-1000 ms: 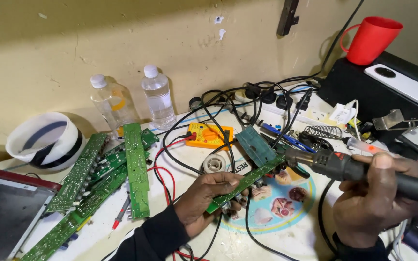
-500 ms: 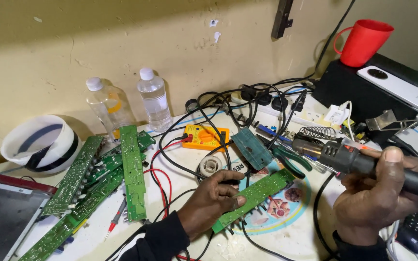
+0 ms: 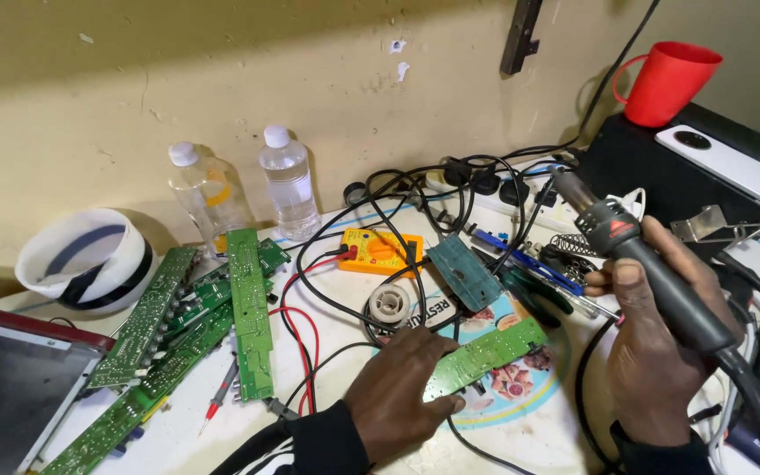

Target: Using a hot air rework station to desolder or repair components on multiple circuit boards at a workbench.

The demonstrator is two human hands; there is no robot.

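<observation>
Green and narrow, the circuit board (image 3: 485, 354) lies flat on the white worktop (image 3: 538, 435), slanting up to the right across a round printed mat (image 3: 521, 387). The left hand (image 3: 402, 387) presses down on the board's near end, palm down, fingers spread and only lightly curled, the thumb tip on the board's lower edge; it pins the board rather than gripping it.

The right hand (image 3: 661, 343) is closed firmly around the black handle of a hot-air tool (image 3: 639, 259), held up above the worktop to the right of the board, its metal nozzle pointing up and to the left, well clear of the board. A thick black cable (image 3: 754, 405) runs from the handle's lower end down past the wrist.

Just beyond the board sit a small teal board (image 3: 462, 273) and a spool of solder (image 3: 389, 303), with a yellow multimeter (image 3: 380, 252) behind them, its red and black leads (image 3: 296, 325) looping over the table. Further left lies a heap of long green boards (image 3: 195, 325), one laid upright across the others. Two clear plastic bottles (image 3: 289, 185) stand against the yellowish wall (image 3: 222, 79), and a white roll of tape (image 3: 90, 259) rests near them. At far right a red cup (image 3: 668, 81) and a white phone (image 3: 732, 163) sit on a black box (image 3: 635, 171); a dark screen panel (image 3: 6, 387) fills the lower left corner.
</observation>
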